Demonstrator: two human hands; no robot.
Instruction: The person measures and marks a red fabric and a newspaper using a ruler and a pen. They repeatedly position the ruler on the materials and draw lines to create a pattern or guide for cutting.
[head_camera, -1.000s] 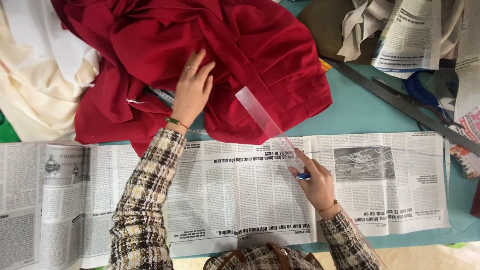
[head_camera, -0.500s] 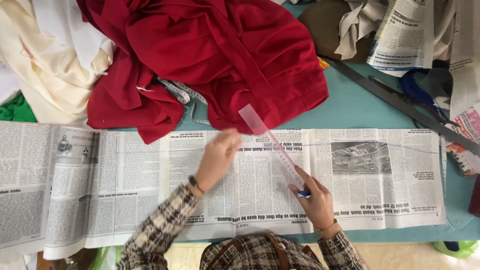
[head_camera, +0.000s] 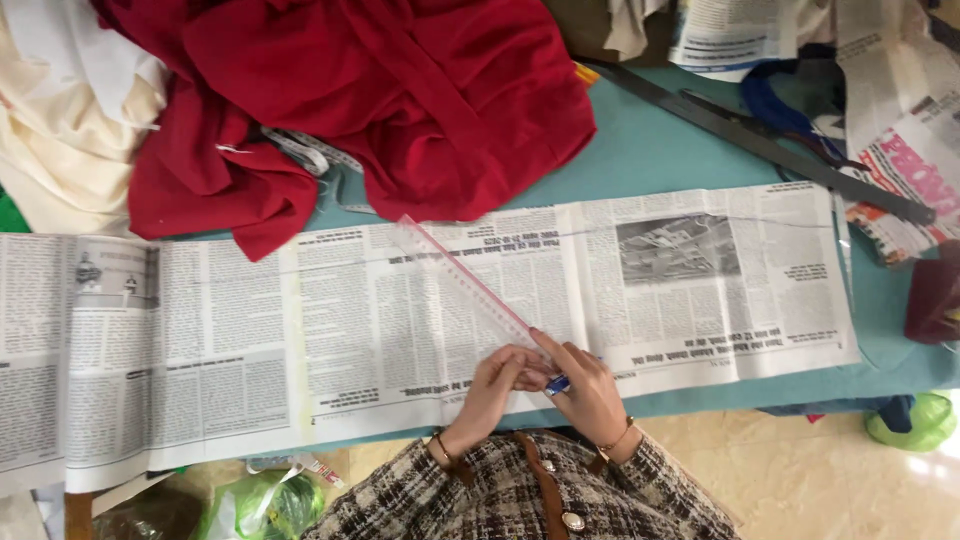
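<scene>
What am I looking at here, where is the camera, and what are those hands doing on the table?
There is no machine here. A person wears a camera on the head, so the one picture looks straight down at their own two hands and checked sleeves.

On the teal table lies a long spread of newspaper. Above it sits a heap of red cloth, with cream cloth to its left. At the top right lie a long dark ruler and more newspaper.

A clear ruler with a pink edge lies slanted across the paper. Both hands meet at its near end: the left hand presses there, and the right hand holds a blue pen against the paper.

On the floor below are green bags.
</scene>
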